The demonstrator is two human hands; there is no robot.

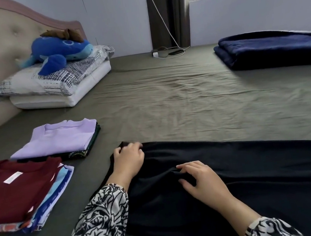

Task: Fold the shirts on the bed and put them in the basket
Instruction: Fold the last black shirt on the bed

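Right of the maroon-topped stack of folded shirts [18, 187], the flat black cotton shirt [238, 176] is being pinched at its edge by the left hand [128, 161] and bunched under the right hand [201, 179], seemingly to start a fold.

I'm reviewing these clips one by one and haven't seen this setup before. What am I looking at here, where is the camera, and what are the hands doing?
There is no machine: a person wears one wide-angle camera on the head, looking down at their own hands. On the bed lies a black shirt. The left hand grips its far left corner; the right hand pinches a fold near its middle. To the left sit two folded stacks, one topped by a lilac shirt, one by a maroon shirt. Further off are pillows with a blue plush whale and a folded navy blanket. No basket is in view.
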